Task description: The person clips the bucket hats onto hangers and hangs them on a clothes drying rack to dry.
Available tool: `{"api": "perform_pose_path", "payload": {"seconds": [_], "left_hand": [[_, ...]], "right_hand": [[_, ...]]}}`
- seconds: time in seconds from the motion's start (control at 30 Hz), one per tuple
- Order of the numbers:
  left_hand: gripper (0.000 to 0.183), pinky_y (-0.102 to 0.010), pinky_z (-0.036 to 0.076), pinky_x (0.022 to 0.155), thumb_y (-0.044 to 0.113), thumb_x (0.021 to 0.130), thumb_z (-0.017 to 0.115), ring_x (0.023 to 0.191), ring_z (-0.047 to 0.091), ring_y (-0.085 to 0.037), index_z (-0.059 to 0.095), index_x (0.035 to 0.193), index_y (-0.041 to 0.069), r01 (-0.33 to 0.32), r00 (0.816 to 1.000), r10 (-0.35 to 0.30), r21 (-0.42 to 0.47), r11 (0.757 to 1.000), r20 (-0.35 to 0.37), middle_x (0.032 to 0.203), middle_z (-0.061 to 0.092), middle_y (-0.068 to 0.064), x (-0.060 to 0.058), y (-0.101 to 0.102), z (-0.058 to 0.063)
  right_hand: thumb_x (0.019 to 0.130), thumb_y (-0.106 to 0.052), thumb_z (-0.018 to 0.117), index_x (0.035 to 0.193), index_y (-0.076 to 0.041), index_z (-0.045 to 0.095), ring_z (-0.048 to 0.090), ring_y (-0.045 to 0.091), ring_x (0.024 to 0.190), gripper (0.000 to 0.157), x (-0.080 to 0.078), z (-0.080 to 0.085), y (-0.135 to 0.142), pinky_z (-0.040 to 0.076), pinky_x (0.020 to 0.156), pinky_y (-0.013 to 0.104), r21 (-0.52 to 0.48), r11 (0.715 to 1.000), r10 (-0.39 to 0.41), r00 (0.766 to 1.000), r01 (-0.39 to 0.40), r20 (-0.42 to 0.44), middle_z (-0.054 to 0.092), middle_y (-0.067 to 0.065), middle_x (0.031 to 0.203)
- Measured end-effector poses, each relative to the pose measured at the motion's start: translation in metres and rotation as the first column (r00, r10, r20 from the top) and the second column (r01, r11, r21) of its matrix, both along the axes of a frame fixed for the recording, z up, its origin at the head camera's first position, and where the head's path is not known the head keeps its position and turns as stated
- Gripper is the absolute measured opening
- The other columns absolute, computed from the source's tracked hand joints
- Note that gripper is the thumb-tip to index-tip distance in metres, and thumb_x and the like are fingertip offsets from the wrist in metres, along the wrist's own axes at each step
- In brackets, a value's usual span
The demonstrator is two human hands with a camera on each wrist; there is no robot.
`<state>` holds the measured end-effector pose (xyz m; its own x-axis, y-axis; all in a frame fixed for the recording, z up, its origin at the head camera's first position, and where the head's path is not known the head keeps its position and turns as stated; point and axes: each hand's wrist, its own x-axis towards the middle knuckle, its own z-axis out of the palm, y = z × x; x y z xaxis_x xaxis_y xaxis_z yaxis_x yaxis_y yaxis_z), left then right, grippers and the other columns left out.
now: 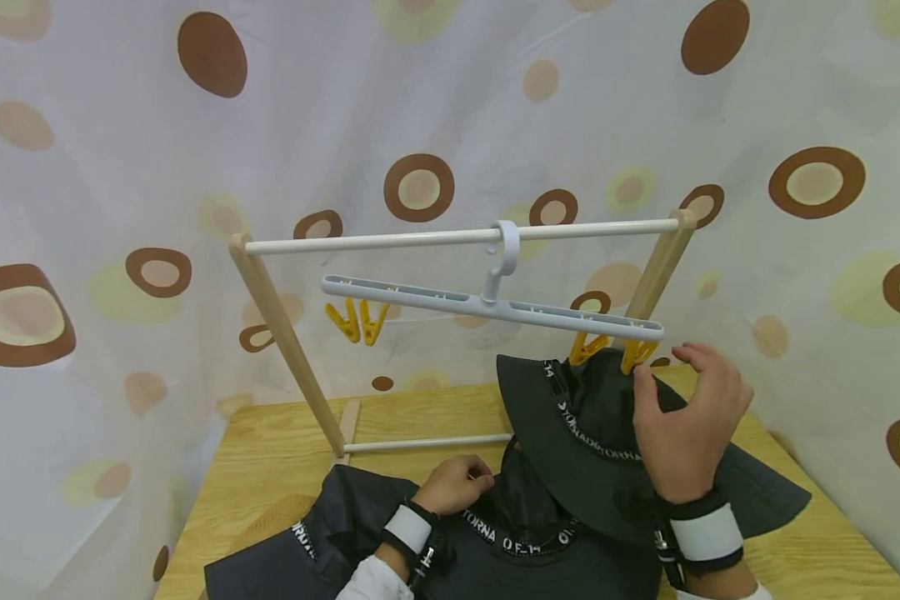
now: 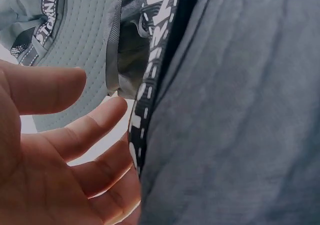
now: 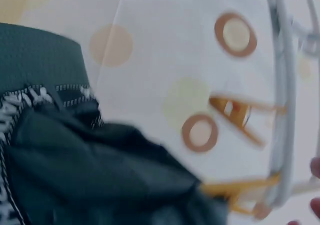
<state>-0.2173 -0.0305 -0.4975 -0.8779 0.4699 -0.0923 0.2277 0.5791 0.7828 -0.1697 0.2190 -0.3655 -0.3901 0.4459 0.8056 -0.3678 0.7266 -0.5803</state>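
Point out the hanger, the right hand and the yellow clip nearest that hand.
Hanger (image 1: 489,307): head view, middle of its bar.
Right hand (image 1: 688,421): head view, back of the hand.
Yellow clip (image 1: 635,357): head view, its body.

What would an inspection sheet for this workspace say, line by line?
Surface: wooden table, bearing rack and hats.
Job's things: hanger hooked on the rack, tilted down at right; yellow clips at both ends; dark hat at outer right clip; other hats on the table.
Clutter: nothing seen.
Left hand: by the lower hats, fingers relaxed.
Right hand: beside outer right clip, thumb and index parted.
Cables: nothing seen.
Surroundings: patterned backdrop.
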Motion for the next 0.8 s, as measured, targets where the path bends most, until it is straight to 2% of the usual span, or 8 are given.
{"api": "perform_pose_path", "payload": {"seconds": [0.1, 0.2, 0.27, 0.4, 0.47, 0.57, 0.67, 0.8], "left_hand": [[0.018, -0.033, 0.048, 0.071, 0.021, 0.097, 0.061, 0.082, 0.062, -0.019, 0.071, 0.103, 0.007, -0.007, 1.000, 0.007, -0.014, 1.000, 0.000, 0.097, 0.070, -0.008, 0.000, 0.001, -0.002], [0.019, -0.033, 0.047, 0.070, 0.023, 0.097, 0.061, 0.079, 0.060, -0.017, 0.071, 0.103, 0.007, -0.019, 1.000, 0.019, -0.036, 0.999, -0.009, 0.094, 0.069, -0.007, 0.000, 0.002, -0.005], [0.021, -0.033, 0.047, 0.069, 0.023, 0.097, 0.062, 0.079, 0.060, -0.017, 0.070, 0.104, 0.005, -0.034, 0.999, 0.033, -0.052, 0.998, -0.017, 0.094, 0.068, -0.008, 0.000, 0.003, -0.008], [0.026, -0.038, 0.051, 0.072, 0.023, 0.095, 0.063, 0.082, 0.063, -0.022, 0.068, 0.108, 0.001, -0.058, 0.998, 0.057, -0.081, 0.995, -0.021, 0.098, 0.069, -0.012, 0.000, 0.007, -0.011], [0.030, -0.041, 0.053, 0.075, 0.023, 0.094, 0.063, 0.086, 0.065, -0.026, 0.068, 0.111, -0.002, -0.057, 0.998, 0.055, -0.097, 0.994, -0.018, 0.101, 0.070, -0.014, -0.001, 0.010, -0.012], [0.032, -0.044, 0.054, 0.078, 0.023, 0.094, 0.064, 0.091, 0.067, -0.030, 0.067, 0.112, -0.002, -0.056, 0.998, 0.055, -0.116, 0.992, -0.013, 0.105, 0.071, -0.017, -0.003, 0.015, -0.014], [0.033, -0.045, 0.055, 0.080, 0.023, 0.093, 0.064, 0.094, 0.068, -0.032, 0.066, 0.114, -0.003, -0.071, 0.997, 0.071, -0.128, 0.989, -0.007, 0.106, 0.072, -0.018, -0.005, 0.018, -0.017], [0.036, -0.047, 0.054, 0.081, 0.022, 0.092, 0.063, 0.094, 0.068, -0.033, 0.065, 0.116, -0.005, -0.104, 0.995, 0.103, -0.138, 0.985, -0.011, 0.106, 0.072, -0.019, -0.006, 0.022, -0.020]], "right_hand": [[0.080, 0.000, 0.072, 0.104, 0.009, 0.067, 0.053, 0.044, 0.108, 0.027, 0.012, -0.005, -0.015, 0.027, 0.102, 0.040, 0.076, 0.993, 0.098, 0.992, -0.092, -0.076, 0.065, 0.028, 0.115], [0.079, 0.006, 0.071, 0.097, 0.004, 0.070, 0.058, 0.032, 0.099, 0.018, 0.022, -0.014, -0.031, 0.035, 0.096, 0.027, 0.155, 0.949, 0.277, 0.961, -0.274, 0.002, 0.069, 0.020, 0.105], [0.081, 0.007, 0.073, 0.096, -0.004, 0.070, 0.059, 0.019, 0.094, 0.019, 0.026, -0.023, -0.041, 0.041, 0.087, 0.021, 0.183, 0.894, 0.389, 0.912, -0.408, 0.132, 0.070, 0.010, 0.102], [0.084, 0.000, 0.074, 0.096, -0.020, 0.067, 0.057, 0.003, 0.084, 0.024, 0.027, -0.047, -0.056, 0.047, 0.072, 0.024, 0.159, 0.790, 0.493, 0.768, -0.592, 0.408, 0.067, -0.006, 0.098], [0.087, -0.005, 0.074, 0.096, -0.023, 0.065, 0.056, 0.000, 0.082, 0.022, 0.026, -0.060, -0.061, 0.048, 0.069, 0.026, 0.122, 0.761, 0.503, 0.698, -0.637, 0.509, 0.065, -0.009, 0.097], [0.089, -0.010, 0.072, 0.098, -0.021, 0.065, 0.054, 0.000, 0.080, 0.016, 0.025, -0.077, -0.066, 0.047, 0.067, 0.025, 0.067, 0.723, 0.519, 0.605, -0.687, 0.603, 0.063, -0.007, 0.096], [0.090, -0.013, 0.071, 0.100, -0.018, 0.066, 0.059, 0.007, 0.083, 0.012, 0.027, -0.090, -0.069, 0.049, 0.071, 0.027, 0.056, 0.702, 0.512, 0.557, -0.710, 0.654, 0.063, -0.006, 0.097], [0.091, -0.013, 0.070, 0.100, -0.016, 0.066, 0.062, 0.015, 0.087, 0.011, 0.029, -0.099, -0.071, 0.052, 0.076, 0.031, 0.058, 0.684, 0.508, 0.531, -0.728, 0.678, 0.063, -0.006, 0.099]]}}
